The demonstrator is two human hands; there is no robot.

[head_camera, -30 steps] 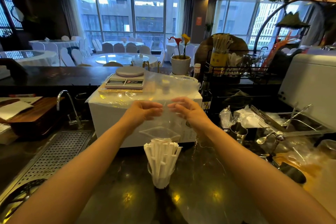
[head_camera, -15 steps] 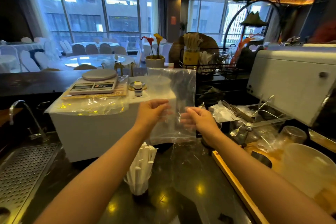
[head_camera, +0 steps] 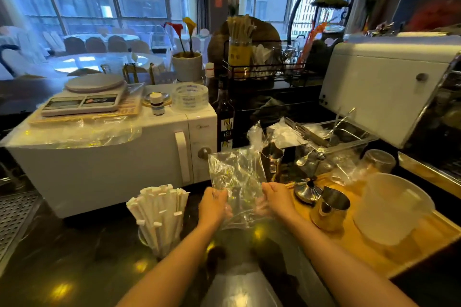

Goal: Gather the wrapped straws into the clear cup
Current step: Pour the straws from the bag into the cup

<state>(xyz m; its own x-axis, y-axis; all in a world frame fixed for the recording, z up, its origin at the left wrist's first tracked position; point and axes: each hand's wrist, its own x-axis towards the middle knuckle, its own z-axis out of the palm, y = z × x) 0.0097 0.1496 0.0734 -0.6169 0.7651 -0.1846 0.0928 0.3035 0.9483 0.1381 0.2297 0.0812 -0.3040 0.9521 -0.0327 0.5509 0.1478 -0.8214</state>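
Observation:
A bundle of white paper-wrapped straws (head_camera: 161, 214) stands upright in the clear cup (head_camera: 152, 247) on the dark counter, left of my hands. An empty clear plastic bag (head_camera: 237, 177) is crumpled low over the counter, right of the cup. My left hand (head_camera: 213, 205) grips the bag's left side and my right hand (head_camera: 277, 200) grips its right side. Both hands are apart from the cup and the straws.
A white microwave (head_camera: 112, 164) with a kitchen scale (head_camera: 84, 97) on top stands behind the cup. To the right are a metal jug (head_camera: 329, 209), a frosted plastic container (head_camera: 394, 209) on a wooden tray (head_camera: 369, 254), and a white machine (head_camera: 389, 82). A drain grate (head_camera: 15, 219) lies left.
My hands have lowered the empty bag from chest height down to the counter, right of the cup, and it is now crumpled. The view has shifted right and down.

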